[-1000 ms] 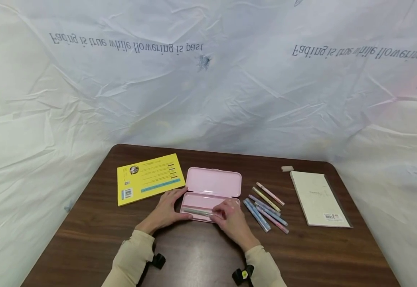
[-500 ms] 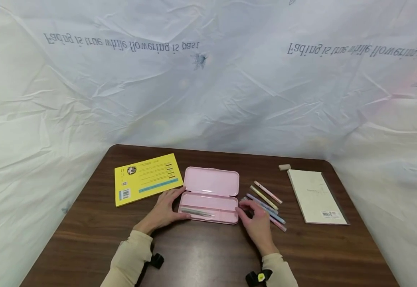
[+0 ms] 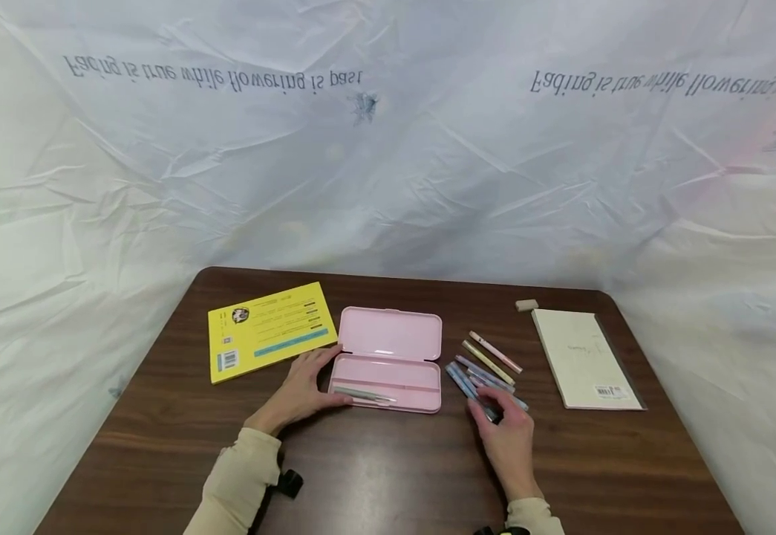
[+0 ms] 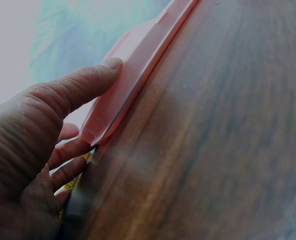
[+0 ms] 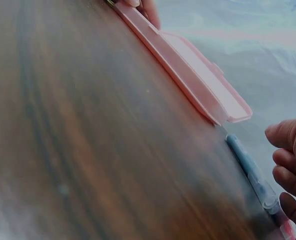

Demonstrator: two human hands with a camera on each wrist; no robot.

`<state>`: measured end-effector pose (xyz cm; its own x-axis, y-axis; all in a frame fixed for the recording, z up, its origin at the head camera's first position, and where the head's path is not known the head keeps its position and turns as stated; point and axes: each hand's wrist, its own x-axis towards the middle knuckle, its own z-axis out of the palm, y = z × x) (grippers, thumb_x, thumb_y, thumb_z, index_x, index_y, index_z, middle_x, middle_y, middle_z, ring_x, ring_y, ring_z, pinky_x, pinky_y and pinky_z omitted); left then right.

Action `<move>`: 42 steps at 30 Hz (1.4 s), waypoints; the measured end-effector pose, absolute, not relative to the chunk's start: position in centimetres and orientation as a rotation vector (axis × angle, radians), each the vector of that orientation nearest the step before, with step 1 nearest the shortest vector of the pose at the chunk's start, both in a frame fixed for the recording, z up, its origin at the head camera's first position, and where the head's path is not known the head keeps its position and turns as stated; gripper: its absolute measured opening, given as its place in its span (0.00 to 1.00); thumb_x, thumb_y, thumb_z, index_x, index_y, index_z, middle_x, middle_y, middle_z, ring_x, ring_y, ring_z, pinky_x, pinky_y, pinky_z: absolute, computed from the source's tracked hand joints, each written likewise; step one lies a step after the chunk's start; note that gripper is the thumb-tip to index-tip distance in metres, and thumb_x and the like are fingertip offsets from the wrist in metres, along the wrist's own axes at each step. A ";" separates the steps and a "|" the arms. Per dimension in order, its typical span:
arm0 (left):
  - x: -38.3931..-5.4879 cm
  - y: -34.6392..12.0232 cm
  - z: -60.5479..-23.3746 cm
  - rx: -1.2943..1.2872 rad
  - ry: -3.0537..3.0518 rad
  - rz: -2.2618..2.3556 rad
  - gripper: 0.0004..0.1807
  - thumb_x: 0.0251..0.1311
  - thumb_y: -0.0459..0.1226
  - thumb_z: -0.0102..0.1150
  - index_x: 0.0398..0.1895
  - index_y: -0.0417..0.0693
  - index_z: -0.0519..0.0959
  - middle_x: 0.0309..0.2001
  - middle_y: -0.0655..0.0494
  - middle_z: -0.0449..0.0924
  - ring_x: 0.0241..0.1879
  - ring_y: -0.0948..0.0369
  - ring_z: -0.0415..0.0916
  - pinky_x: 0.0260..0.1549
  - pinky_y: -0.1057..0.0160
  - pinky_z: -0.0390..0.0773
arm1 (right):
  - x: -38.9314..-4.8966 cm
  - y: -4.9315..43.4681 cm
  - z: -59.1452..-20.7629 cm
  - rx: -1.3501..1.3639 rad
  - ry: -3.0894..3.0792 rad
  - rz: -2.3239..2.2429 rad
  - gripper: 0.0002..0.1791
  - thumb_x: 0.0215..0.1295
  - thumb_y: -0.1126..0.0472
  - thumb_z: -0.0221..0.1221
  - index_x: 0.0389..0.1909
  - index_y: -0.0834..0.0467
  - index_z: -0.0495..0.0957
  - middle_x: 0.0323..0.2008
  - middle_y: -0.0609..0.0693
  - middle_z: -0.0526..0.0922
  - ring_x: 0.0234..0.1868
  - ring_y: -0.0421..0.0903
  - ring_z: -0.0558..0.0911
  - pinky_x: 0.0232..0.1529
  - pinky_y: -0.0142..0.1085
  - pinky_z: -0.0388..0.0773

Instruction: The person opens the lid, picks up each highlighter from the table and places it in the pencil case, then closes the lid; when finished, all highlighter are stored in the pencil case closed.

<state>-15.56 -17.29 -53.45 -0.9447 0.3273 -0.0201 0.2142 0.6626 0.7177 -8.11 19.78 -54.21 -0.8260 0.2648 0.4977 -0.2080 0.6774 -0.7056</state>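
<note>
An open pink pencil case (image 3: 388, 334) lies on the table, its lid folded back. Slim grey-silver pens (image 3: 362, 394) lie in its front compartment. My left hand (image 3: 299, 390) holds the case's left end, thumb (image 4: 95, 82) on the front wall and fingers round the corner. To the right of the case, my right hand (image 3: 509, 438) is over the near end of a light blue pen (image 3: 460, 379). In the right wrist view its fingertips are beside the blue pen (image 5: 248, 165), thumb apart from it. Several pastel pens (image 3: 489, 362) lie by this hand.
A yellow book (image 3: 270, 327) lies left of the case, close to the left hand. On the right are a cream notepad (image 3: 584, 357) and a small eraser (image 3: 526, 305). A white printed sheet (image 3: 388, 186) hangs behind the dark wooden table (image 3: 374, 475).
My right hand has let go of the grey pen in the case and moved right, over the loose pens. The left hand stays on the case.
</note>
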 end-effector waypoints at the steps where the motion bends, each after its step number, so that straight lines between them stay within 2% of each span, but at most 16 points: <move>1: -15.6 -17.3 -53.4 0.444 2.728 1.148 0.59 0.50 0.64 0.78 0.83 0.61 0.62 0.80 0.48 0.63 0.79 0.39 0.51 0.71 0.29 0.57 | -8.1 19.9 -54.3 -0.030 -2.311 1.052 0.15 0.49 0.71 0.80 0.38 0.61 0.88 0.36 0.52 0.90 0.38 0.53 0.87 0.45 0.24 0.73; 10: -15.6 -17.2 -53.4 0.434 2.719 1.149 0.58 0.50 0.64 0.78 0.84 0.62 0.62 0.80 0.47 0.62 0.79 0.38 0.50 0.72 0.29 0.56 | -8.2 20.3 -54.7 0.084 -2.323 0.931 0.18 0.44 0.75 0.81 0.38 0.64 0.87 0.36 0.57 0.89 0.39 0.57 0.88 0.45 0.39 0.76; 18: -15.6 -17.2 -53.5 0.430 2.708 1.163 0.58 0.50 0.63 0.79 0.84 0.62 0.61 0.81 0.47 0.60 0.79 0.38 0.49 0.72 0.28 0.55 | -8.2 20.4 -54.9 0.092 -2.352 0.854 0.19 0.44 0.75 0.80 0.38 0.64 0.87 0.37 0.59 0.89 0.41 0.60 0.84 0.45 0.52 0.73; 30: -15.5 -17.4 -53.6 0.443 2.731 1.141 0.59 0.50 0.63 0.79 0.84 0.61 0.61 0.80 0.46 0.62 0.79 0.37 0.50 0.71 0.29 0.56 | -8.4 20.3 -55.4 0.105 -2.355 0.789 0.18 0.42 0.75 0.80 0.35 0.62 0.86 0.36 0.58 0.89 0.41 0.60 0.80 0.44 0.53 0.72; 42: -15.6 -17.3 -53.6 0.430 2.719 1.144 0.58 0.50 0.63 0.79 0.84 0.61 0.62 0.81 0.47 0.60 0.79 0.38 0.49 0.72 0.29 0.56 | -8.5 20.5 -55.5 0.052 -2.337 0.812 0.16 0.44 0.74 0.79 0.35 0.63 0.86 0.35 0.59 0.89 0.40 0.59 0.79 0.41 0.53 0.73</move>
<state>-15.60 -17.31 -53.55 -0.9459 0.3224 -0.0356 0.2000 0.6661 0.7185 -8.53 20.49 -55.55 -0.7852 0.1673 0.5962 -0.2384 0.8070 -0.5404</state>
